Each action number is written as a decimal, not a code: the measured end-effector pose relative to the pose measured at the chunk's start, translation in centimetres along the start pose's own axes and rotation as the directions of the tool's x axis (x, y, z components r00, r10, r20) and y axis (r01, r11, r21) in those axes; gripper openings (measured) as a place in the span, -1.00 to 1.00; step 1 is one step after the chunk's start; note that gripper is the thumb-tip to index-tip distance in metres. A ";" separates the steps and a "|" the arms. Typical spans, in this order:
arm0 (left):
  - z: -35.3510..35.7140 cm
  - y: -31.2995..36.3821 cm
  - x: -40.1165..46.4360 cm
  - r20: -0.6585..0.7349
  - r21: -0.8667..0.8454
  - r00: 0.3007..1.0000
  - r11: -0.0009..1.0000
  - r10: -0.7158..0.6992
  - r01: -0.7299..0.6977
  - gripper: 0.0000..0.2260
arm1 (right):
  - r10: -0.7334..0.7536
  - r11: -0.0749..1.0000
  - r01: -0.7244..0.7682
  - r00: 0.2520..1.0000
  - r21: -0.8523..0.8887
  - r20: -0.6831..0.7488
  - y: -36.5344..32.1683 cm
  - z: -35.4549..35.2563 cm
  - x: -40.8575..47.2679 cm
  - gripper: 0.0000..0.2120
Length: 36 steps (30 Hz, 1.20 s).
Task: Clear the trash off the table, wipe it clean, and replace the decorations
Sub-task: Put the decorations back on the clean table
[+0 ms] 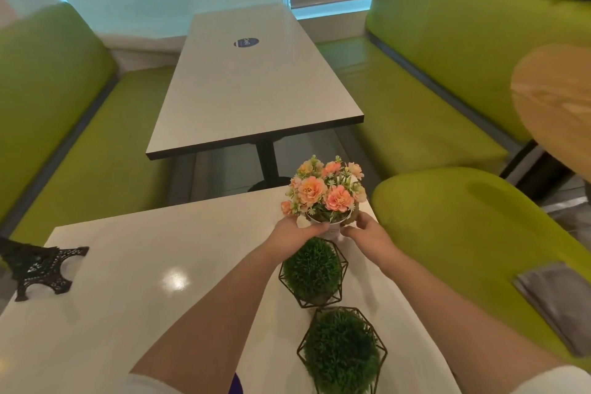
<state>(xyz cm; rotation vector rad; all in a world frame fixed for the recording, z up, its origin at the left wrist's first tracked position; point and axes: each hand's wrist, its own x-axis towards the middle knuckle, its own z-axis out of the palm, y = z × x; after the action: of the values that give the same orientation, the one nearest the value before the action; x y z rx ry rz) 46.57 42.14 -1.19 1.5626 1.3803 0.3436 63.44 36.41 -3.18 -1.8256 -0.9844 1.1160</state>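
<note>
White pot (332,231) half-hidden by hands

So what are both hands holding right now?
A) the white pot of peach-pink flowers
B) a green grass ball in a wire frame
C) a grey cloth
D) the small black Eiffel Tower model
A: the left hand and right hand grip the white pot of peach-pink flowers from either side, at the far right of the white table.

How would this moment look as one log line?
stage: replacing decorations | both hands: holding flower pot | table: two grass balls, tower model
</note>
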 end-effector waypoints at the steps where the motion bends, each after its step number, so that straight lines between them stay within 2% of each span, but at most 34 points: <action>1: 0.2 0.0 0.2 -0.010 -0.013 1.000 1.000 0.021 -0.021 -0.28 | 0.000 1.000 0.000 1.000 0.016 0.009 0.2 0.1 0.1 -0.51; 5: 0.7 -0.4 0.6 -0.033 0.010 0.998 0.998 0.056 -0.056 -0.38 | -0.062 0.994 0.062 0.998 0.091 -0.002 0.9 0.6 -0.1 -0.55; 8: 0.5 -0.2 0.5 -0.079 0.020 0.990 0.993 0.114 -0.113 -0.35 | -0.105 0.979 0.114 0.993 0.169 -0.056 -0.2 0.9 -0.7 -0.60; 13: -1.9 2.9 -1.0 -0.164 -0.185 0.961 0.950 0.224 -0.253 -0.45 | -0.176 0.958 0.186 0.982 0.216 -0.067 -3.6 0.8 -2.1 -0.62; 16: -3.5 3.4 -2.3 -0.198 -0.245 0.957 0.935 0.211 -0.256 -0.21 | -0.192 0.947 0.192 0.981 0.256 -0.026 -6.3 1.3 -4.0 -0.66; 18: -4.6 3.4 -3.7 -0.207 -0.281 0.959 0.927 0.194 -0.248 -0.14 | -0.164 0.938 0.149 0.986 0.314 0.021 -7.7 1.9 -5.2 -0.68; 22: -7.0 2.6 -6.9 -0.261 -0.335 0.944 0.898 0.202 -0.285 -0.17 | -0.134 0.927 0.096 0.988 0.362 0.082 -9.7 4.1 -7.5 -0.56; 25: -8.9 1.1 -8.8 -0.298 -0.359 0.934 0.883 0.199 -0.303 -0.17 | -0.163 0.927 0.121 0.982 0.355 0.092 -10.8 6.4 -9.3 -0.52; 29: -12.7 -1.8 -11.6 -0.328 -0.426 0.932 0.856 0.156 -0.293 -0.29 | -0.219 0.932 0.152 0.959 0.328 0.179 -12.1 10.4 -11.5 -0.52; 32: -16.1 -4.6 -14.0 -0.341 -0.466 0.933 0.842 0.114 -0.273 -0.19 | -0.244 0.951 0.191 0.947 0.242 0.211 -13.0 14.4 -13.2 -0.36; 36: -19.6 -7.8 -16.4 -0.342 -0.475 0.935 0.842 0.092 -0.257 -0.20 | -0.262 0.950 0.219 0.947 0.223 0.186 -13.6 19.8 -14.8 -0.20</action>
<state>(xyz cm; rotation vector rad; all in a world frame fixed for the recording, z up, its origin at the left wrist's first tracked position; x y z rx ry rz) 22.24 36.05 8.13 1.2129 1.2332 1.0246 37.48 32.97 7.43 -1.4036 -1.1411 1.2262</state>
